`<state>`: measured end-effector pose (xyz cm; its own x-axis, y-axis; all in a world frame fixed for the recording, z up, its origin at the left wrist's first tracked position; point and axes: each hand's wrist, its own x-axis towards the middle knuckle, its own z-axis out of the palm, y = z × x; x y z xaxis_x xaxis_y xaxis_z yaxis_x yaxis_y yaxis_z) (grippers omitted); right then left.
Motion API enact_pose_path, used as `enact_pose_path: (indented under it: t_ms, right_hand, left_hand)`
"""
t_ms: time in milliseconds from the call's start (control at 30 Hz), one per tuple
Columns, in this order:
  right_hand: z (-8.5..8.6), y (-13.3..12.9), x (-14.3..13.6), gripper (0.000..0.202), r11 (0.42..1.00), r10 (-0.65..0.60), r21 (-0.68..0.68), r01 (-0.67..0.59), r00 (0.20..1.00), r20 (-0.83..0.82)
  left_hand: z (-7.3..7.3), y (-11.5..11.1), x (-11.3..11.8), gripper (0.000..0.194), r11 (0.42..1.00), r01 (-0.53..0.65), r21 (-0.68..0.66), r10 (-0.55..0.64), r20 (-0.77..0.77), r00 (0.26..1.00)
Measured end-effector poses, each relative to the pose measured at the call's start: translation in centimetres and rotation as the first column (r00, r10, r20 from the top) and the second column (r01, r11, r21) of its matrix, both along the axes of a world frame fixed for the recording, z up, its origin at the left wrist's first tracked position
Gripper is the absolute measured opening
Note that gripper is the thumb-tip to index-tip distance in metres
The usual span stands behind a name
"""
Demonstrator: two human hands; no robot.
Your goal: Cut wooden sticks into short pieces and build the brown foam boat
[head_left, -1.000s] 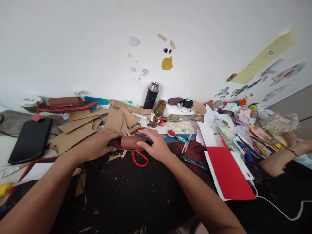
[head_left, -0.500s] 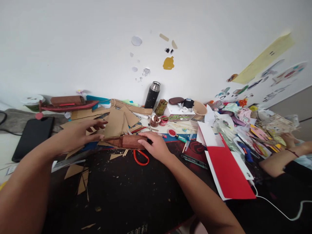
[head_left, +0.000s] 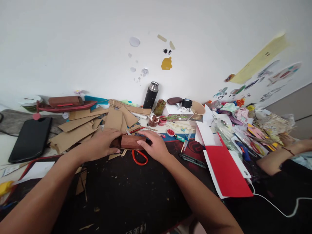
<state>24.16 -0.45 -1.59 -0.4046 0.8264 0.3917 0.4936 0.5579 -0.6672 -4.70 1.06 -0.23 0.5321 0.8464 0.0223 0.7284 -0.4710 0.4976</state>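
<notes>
A small brown model boat with a curved cover (head_left: 133, 142) lies at the far edge of the black mat, between my hands. My left hand (head_left: 106, 143) grips its left end, fingers behind and thumb in front. Around the right end of the cover is my right hand (head_left: 154, 144), thumb on the near side and fingers on the far side. Just below the boat show the orange handles of scissors (head_left: 140, 158). A larger dark red model boat (head_left: 67, 106) with a brown cover stands at the back left.
Cardboard pieces (head_left: 73, 131) are heaped behind my left hand. A black phone (head_left: 31, 139) lies at the left. By the wall stands a black flask (head_left: 151, 95). A red sheet (head_left: 227, 169) lies at the right, with another person's arm (head_left: 273, 161) beyond it.
My left hand has moved right and closed on the boat's left end; before, it hovered beside it with fingers apart. My right hand keeps its hold. The view has shifted slightly.
</notes>
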Motion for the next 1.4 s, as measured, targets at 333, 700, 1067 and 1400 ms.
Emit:
enact_pose_path:
  t_ms: [333, 700, 1067, 1400]
  right_hand:
    - [-0.4, -1.0, 0.2, 0.035, 0.998, 0.063, 0.005, -0.063, 0.998, -0.012]
    - [-0.2, -0.2, 0.6, 0.017, 0.97, -0.125, -0.226, 0.09, 0.981, -0.147]
    - [-0.7, -0.3, -0.3, 0.013, 0.943, -0.162, -0.32, 0.096, 0.969, -0.185]
    - [-1.1, 0.0, -0.4, 0.013, 0.923, -0.177, -0.377, 0.082, 0.958, -0.225]
  left_hand:
    - [0.8, -0.9, 1.9, 0.06, 0.994, -0.071, -0.08, 0.09, 0.269, 0.959]
    - [0.6, -1.3, 3.9, 0.052, 0.968, -0.13, -0.217, 0.2, 0.339, 0.919]
    - [-0.1, -1.2, 4.0, 0.052, 0.953, -0.155, -0.26, 0.242, 0.346, 0.906]
    - [-0.1, -1.2, 4.3, 0.052, 0.952, -0.184, -0.244, 0.257, 0.314, 0.914]
